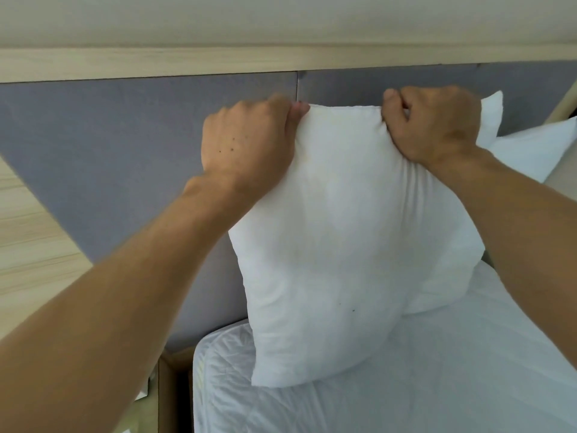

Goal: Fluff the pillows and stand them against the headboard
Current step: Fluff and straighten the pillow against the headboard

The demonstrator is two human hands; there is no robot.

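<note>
A white pillow [337,245] stands upright on the bed, its bottom edge resting on the mattress near the left corner. My left hand [246,142] grips its top left corner and my right hand [437,123] grips its top right corner. Behind it a second white pillow [491,117] leans against the grey padded headboard [125,145]; only its upper corner and lower right part show. A third white pillow [537,151] lies further right, partly cut off by my right forearm.
The mattress [406,385] has a white quilted cover. A light wooden rail [218,62] caps the headboard. A wooden panel [28,239] sits at the left. A narrow gap with the bed frame [171,392] runs beside the mattress's left edge.
</note>
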